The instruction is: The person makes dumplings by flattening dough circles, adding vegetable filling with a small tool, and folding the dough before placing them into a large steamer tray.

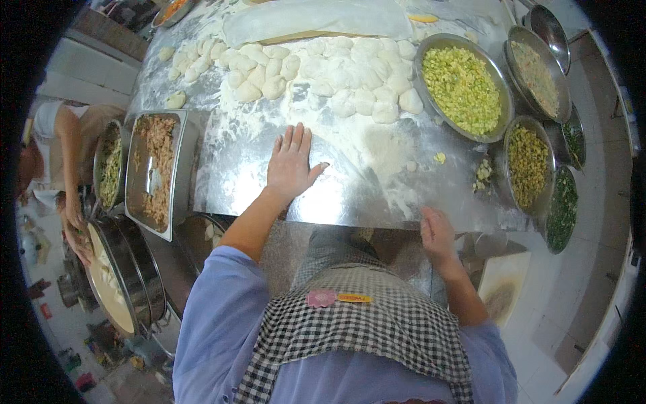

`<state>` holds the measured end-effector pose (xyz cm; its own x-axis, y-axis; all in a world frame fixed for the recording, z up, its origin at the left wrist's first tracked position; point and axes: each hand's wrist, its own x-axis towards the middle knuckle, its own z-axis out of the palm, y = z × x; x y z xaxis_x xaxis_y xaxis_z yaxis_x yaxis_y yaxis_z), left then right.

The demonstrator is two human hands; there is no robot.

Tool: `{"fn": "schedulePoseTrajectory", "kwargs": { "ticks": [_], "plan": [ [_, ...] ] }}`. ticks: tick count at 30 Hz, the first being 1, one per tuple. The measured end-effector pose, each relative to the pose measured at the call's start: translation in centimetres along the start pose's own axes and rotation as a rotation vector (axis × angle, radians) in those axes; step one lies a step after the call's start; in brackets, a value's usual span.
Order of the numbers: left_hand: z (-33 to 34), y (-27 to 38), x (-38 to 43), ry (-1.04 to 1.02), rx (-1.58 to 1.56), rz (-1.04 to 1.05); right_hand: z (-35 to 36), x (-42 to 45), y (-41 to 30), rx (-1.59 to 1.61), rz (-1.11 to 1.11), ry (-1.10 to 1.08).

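My left hand (291, 164) lies flat on the floured metal worktop (333, 199), palm down, thumb spread to the right, holding nothing. At the front edge of the worktop, to the right, is my right hand (437, 233) with its fingers curled; whether anything is inside them is hidden. Beyond both hands lie many floured dough balls (273, 87), some pressed close together. A pale sheet (318, 20) covers something behind them. Loose flour (386, 146) is spread between the dough and my hands. A small dough bit (411, 166) sits above my right hand.
Right: metal bowls of chopped green-yellow filling (462, 91), yellowish filling (527, 166) and dark greens (561, 209). Left: a rectangular metal tray (174, 174) of minced filling, a bowl of greenish filling (108, 174) and stacked round steamers (136, 272). A co-worker's hands (76, 232) reach over the steamers.
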<state>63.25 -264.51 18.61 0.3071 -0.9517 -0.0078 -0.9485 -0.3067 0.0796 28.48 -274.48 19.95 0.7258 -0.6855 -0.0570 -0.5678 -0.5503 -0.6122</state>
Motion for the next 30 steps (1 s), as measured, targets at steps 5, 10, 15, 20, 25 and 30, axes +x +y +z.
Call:
{"fn": "schedulePoseTrajectory", "kwargs": {
  "ticks": [5, 10, 15, 20, 25, 30],
  "plan": [
    [0.0, -1.2, 1.1, -0.076, -0.057, -0.107, 1.1, 1.3, -1.5, -0.397, -0.451, -0.269],
    [-2.8, -4.6, 2.1, -0.045, -1.114, -0.383, 1.9, 10.0, -3.2, -0.475, -0.739, -0.316],
    [2.6, -2.7, 0.4, 0.146, 0.2, -0.362, -0.9, 12.3, -12.1, -0.348, -0.227, -0.511],
    [1.2, 0.2, 1.4, 0.04, -0.13, -0.363, 2.7, 9.6, -8.8, -0.119, -0.403, -0.116],
    [0.2, -7.1, 1.1, 0.059, -0.971, -0.344, 3.5, 10.6, -10.6, 0.154, -0.274, -0.123],
    [2.0, -6.8, -2.7, -0.038, -0.652, -0.488, 7.1, 12.3, -10.7, 0.503, -0.102, -0.158]
  ]
}}
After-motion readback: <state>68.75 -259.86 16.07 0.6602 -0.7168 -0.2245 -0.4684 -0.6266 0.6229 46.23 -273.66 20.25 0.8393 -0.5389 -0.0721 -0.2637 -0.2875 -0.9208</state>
